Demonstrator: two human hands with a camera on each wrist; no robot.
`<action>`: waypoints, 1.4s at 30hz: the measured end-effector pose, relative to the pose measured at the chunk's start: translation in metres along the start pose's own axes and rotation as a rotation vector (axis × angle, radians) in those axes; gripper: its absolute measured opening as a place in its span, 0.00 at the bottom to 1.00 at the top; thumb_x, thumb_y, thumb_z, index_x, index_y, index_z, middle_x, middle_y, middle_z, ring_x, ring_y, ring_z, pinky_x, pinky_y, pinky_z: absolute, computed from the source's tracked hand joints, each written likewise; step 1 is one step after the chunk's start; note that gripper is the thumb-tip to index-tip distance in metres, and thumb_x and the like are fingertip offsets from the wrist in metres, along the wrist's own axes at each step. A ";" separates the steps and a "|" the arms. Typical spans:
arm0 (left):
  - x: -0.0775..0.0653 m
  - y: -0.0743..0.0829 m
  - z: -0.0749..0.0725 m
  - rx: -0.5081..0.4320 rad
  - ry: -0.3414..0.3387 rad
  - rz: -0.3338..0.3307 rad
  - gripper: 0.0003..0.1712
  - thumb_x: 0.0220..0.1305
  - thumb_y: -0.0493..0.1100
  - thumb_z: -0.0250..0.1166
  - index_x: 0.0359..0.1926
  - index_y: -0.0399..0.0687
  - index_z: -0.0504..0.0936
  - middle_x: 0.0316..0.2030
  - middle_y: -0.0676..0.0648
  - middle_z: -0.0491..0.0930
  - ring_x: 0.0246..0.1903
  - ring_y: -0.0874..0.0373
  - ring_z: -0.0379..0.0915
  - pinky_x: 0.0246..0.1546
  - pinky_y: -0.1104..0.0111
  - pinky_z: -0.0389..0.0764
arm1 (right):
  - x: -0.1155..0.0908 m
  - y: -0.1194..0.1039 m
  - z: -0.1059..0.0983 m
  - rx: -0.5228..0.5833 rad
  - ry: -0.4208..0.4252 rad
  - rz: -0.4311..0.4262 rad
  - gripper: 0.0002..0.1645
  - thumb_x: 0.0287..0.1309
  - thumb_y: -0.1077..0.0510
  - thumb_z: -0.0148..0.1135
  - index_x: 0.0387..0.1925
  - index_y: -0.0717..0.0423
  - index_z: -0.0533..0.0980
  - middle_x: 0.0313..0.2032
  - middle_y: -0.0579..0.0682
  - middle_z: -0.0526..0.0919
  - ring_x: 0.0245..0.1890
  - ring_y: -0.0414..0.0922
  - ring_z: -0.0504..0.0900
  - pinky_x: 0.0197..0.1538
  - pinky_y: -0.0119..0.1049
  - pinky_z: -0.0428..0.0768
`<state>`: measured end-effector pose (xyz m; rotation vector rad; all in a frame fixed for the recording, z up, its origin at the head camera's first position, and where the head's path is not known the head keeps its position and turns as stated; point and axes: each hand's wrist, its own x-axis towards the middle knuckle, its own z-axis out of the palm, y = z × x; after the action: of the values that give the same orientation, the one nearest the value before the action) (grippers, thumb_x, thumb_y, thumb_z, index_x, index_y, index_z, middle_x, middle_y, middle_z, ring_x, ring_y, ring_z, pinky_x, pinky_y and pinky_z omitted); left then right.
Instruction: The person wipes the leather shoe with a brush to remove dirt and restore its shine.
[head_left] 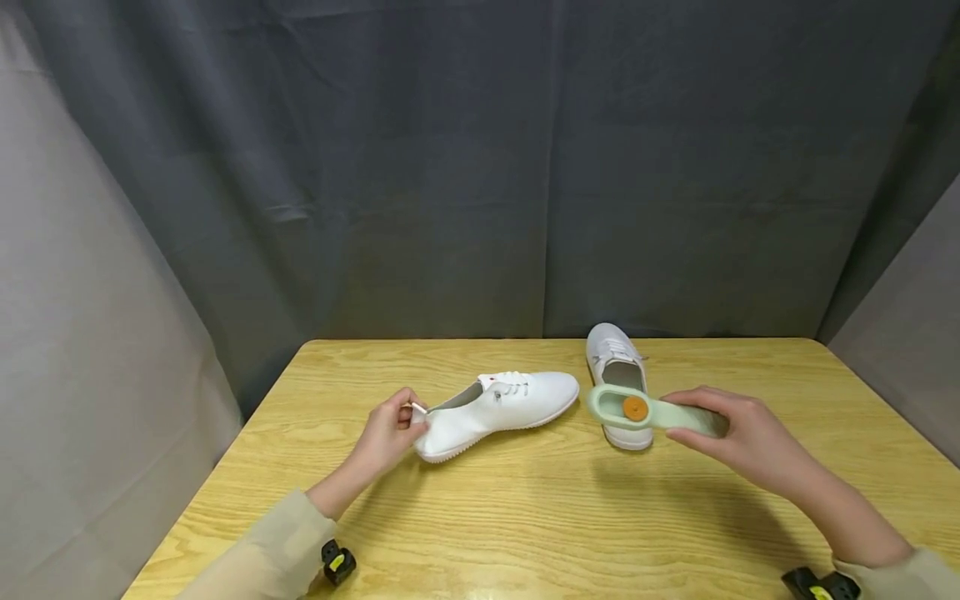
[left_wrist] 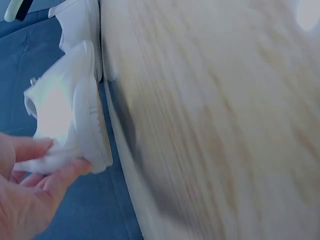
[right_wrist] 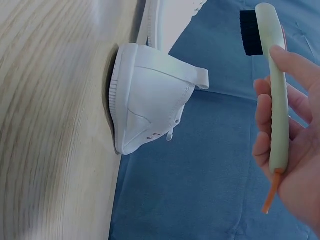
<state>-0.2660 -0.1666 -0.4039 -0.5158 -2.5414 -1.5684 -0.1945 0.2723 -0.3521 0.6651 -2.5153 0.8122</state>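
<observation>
A white lace-up shoe (head_left: 517, 402) lies on the wooden table with its toe pointing right. My left hand (head_left: 390, 431) pinches its heel, thumb on one side and fingers on the other; the left wrist view shows the heel (left_wrist: 92, 135) lifted a little off the table. In my right hand (head_left: 750, 437) is a pale green brush (head_left: 667, 414) with an orange button and an orange cord (right_wrist: 273, 192). Its black bristles (right_wrist: 251, 33) show in the right wrist view. The brush is held in the air above the heel of a second white shoe (head_left: 633, 438).
The second shoe stands to the right of the first, toe toward the back edge of the wooden table (head_left: 525, 525). A dark grey curtain (head_left: 450, 167) hangs behind, with lighter cloth (head_left: 90, 333) at the left side. Black bands (head_left: 337, 562) sit at both wrists.
</observation>
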 end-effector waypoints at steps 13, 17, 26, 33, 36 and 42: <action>0.050 0.012 0.034 0.092 0.136 -0.044 0.10 0.56 0.24 0.64 0.35 0.37 0.73 0.28 0.40 0.82 0.27 0.57 0.74 0.24 0.69 0.75 | -0.012 0.001 -0.007 -0.012 -0.004 0.039 0.21 0.47 0.59 0.76 0.46 0.47 0.82 0.39 0.40 0.83 0.34 0.33 0.75 0.35 0.23 0.70; 0.060 0.015 0.047 0.088 0.145 -0.070 0.10 0.57 0.25 0.65 0.36 0.38 0.73 0.31 0.38 0.82 0.30 0.53 0.76 0.27 0.66 0.77 | -0.019 0.003 -0.012 -0.008 0.014 0.055 0.22 0.46 0.60 0.77 0.46 0.45 0.82 0.39 0.39 0.83 0.33 0.33 0.75 0.34 0.23 0.69; 0.065 0.017 0.063 0.112 0.165 -0.099 0.11 0.56 0.25 0.65 0.37 0.39 0.74 0.30 0.39 0.81 0.31 0.52 0.75 0.29 0.65 0.77 | -0.034 0.009 -0.025 -0.027 -0.002 0.123 0.22 0.48 0.59 0.76 0.47 0.45 0.82 0.40 0.36 0.82 0.32 0.33 0.74 0.33 0.23 0.68; 0.063 0.014 0.065 0.098 0.160 -0.132 0.12 0.56 0.25 0.66 0.37 0.40 0.75 0.31 0.39 0.80 0.32 0.51 0.76 0.29 0.64 0.78 | -0.041 0.013 -0.032 -0.063 0.012 0.134 0.23 0.47 0.58 0.77 0.47 0.43 0.82 0.41 0.33 0.81 0.32 0.33 0.73 0.33 0.22 0.67; 0.060 0.011 0.066 0.100 0.160 -0.106 0.12 0.54 0.25 0.66 0.36 0.39 0.74 0.33 0.38 0.81 0.35 0.49 0.77 0.33 0.62 0.79 | -0.042 0.014 -0.033 -0.061 0.012 0.132 0.23 0.47 0.59 0.77 0.47 0.44 0.82 0.40 0.33 0.81 0.31 0.33 0.73 0.32 0.22 0.67; 0.052 0.011 0.073 0.131 0.127 -0.080 0.14 0.53 0.26 0.68 0.32 0.41 0.71 0.38 0.40 0.79 0.40 0.45 0.77 0.41 0.58 0.79 | -0.043 0.014 -0.035 -0.065 0.006 0.142 0.22 0.47 0.59 0.77 0.47 0.45 0.82 0.40 0.33 0.81 0.31 0.33 0.73 0.31 0.23 0.67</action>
<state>-0.3045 -0.0861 -0.4146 -0.2939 -2.5744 -1.3982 -0.1597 0.3178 -0.3547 0.4666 -2.5939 0.7758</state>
